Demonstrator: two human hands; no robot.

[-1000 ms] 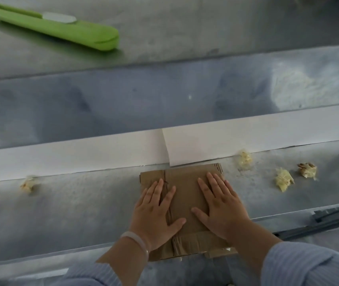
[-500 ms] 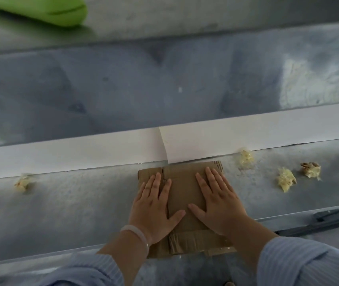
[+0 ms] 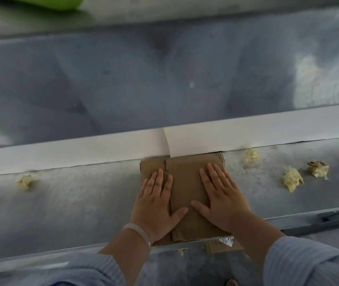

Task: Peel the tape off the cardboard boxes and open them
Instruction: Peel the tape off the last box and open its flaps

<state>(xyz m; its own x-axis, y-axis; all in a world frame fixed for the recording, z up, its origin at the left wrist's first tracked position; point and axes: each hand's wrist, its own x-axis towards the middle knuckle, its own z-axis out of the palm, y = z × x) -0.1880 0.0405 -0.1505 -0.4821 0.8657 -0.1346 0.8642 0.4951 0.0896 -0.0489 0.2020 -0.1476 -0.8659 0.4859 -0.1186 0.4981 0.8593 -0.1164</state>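
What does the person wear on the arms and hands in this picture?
Both arms wear light blue sleeves with fine stripes: the left sleeve and the right sleeve. The left hand has a pale, translucent bangle at its wrist. The right hand wears nothing; no rings or gloves show on the fingers.

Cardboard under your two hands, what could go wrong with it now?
1. The near end of the cardboard pokes past the front edge of the table. It might slip off if the left hand and right hand, both pressing flat on it, lift away.
2. Crumpled tape wads lie on the table to the right. If they are sticky, the right sleeve could catch on one.
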